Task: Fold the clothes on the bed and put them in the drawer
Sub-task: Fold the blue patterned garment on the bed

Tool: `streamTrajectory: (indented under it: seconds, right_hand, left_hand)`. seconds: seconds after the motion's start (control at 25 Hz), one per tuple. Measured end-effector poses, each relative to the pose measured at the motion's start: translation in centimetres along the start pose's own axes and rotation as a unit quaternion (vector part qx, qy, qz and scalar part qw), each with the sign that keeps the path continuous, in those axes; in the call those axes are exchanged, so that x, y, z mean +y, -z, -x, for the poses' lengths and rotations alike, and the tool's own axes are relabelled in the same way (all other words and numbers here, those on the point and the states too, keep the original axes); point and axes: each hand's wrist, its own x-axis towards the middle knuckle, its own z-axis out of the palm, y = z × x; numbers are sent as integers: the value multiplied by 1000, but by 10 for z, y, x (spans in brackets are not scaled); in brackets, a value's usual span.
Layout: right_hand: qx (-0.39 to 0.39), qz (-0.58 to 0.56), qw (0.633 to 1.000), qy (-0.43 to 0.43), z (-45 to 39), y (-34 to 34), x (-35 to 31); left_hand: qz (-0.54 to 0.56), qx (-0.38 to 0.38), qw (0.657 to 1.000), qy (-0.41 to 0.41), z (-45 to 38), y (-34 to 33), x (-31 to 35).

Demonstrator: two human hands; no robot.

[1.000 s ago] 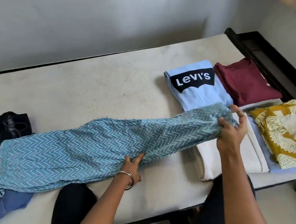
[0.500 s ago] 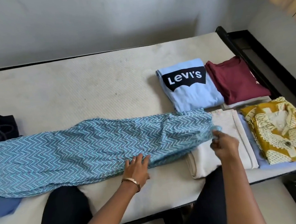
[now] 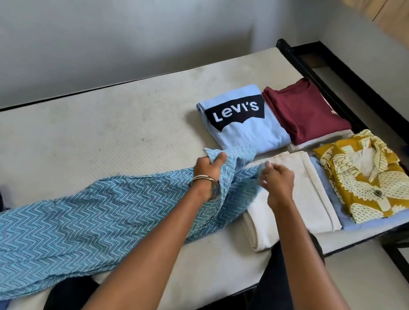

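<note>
— Both hands sit at the right end of the blue zigzag-print garment [image 3: 80, 229]. Left hand [image 3: 206, 169], bangle on the wrist, grips the far edge, thumb over the cloth.

— And the right hand [image 3: 277, 180]?

— Its fingertips pinch the near corner, just above the folded cream garment [image 3: 299, 195].

— Where does the garment lie?

— Stretched flat across the mattress [image 3: 96, 130] toward nine o'clock, its right end lifted and bunched.

— Folded pieces?

— At one o'clock from the hands, a light blue Levi's T-shirt [image 3: 243, 123]; beside it a maroon top [image 3: 304, 110]. At three o'clock, a mustard patterned shirt [image 3: 365, 179].
</note>
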Motion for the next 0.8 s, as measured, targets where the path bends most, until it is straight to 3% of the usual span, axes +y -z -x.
streamTrajectory:
  seconds: [0.08, 0.16, 0.24, 0.28, 0.4, 0.48, 0.6, 0.68, 0.8]
  right_hand:
    - [-16, 0, 997, -69, -3, 1, 31]
    - [21, 99, 991, -84, -3, -5, 51]
    - [158, 221, 959, -85, -6, 2, 60]
    - [193, 221, 951, -98, -8, 8, 63]
    - [150, 162, 969, -107, -14, 22, 70]
    - [132, 173, 969, -121, -21, 24, 69]
    - [149, 256, 947, -128, -26, 22, 66]
    - [158, 273, 946, -80, -24, 22, 63]
    - [101, 250, 962, -41, -22, 26, 61]
  left_hand:
    - [119, -19, 990, 77, -5, 9, -4]
    - [197, 2, 975, 107, -3, 11, -2]
    - [260, 32, 961, 91, 1, 16, 13]
    - [275, 39, 958, 74, 2, 21, 20]
    - [261, 25, 965, -13, 5, 33, 42]
    - [190, 15, 978, -82, 10, 33, 50]
    - [-60, -81, 986, -135, 18, 17, 40]
    - [-258, -187, 937, -146, 21, 2, 12]
    - [-440, -229, 859, -130, 27, -15, -27]
